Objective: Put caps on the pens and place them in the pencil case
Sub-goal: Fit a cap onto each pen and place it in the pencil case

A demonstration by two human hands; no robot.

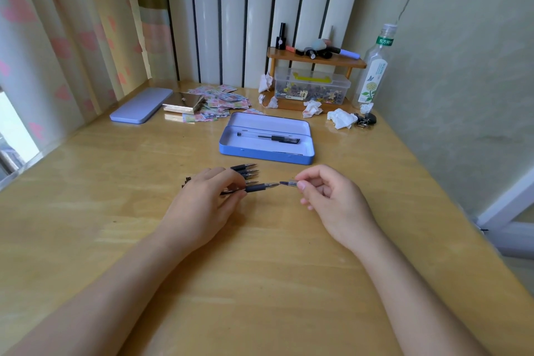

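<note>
The open blue metal pencil case (pixel 267 150) sits just beyond the hands on the pale wooden desk (pixel 115 240), within easy reach, one capped pen (pixel 268 138) already inside. A row of uncapped black-grip pens (pixel 245 171) waits beside the left hand (pixel 202 199), which pinches one dark-gripped pen (pixel 255 187) level, tip rightward. The right hand (pixel 329 199), fingers curled, pinches a small clear cap (pixel 289 183), lined up at the tip.

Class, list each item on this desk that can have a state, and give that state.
Pencil case: open, one capped pen inside.
Case lid: off, lying apart.
Held pen: uncapped, in left hand.
Cap: off, pinched in right hand.
Loose pens: uncapped.
Bottle: upright.
</note>
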